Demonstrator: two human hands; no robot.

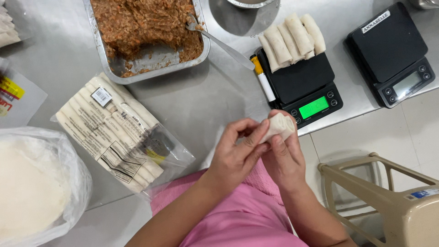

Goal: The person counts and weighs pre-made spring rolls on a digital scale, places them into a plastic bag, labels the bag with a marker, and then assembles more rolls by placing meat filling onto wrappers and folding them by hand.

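Two hands (260,151), one roll (280,126)

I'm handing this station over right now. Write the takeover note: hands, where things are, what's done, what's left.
Left hand and right hand: both closed on one white wrapped roll, held above the table edge.
Finished rolls: five or so, stacked on the near black scale, its display lit green. Second black scale bears nothing.
Foil tray of filling: partly emptied, spoon resting in it.
Bagged wrappers at left; sealed pack of rolls beside them.
Left: the roll in hand is not yet set down; filling remains.
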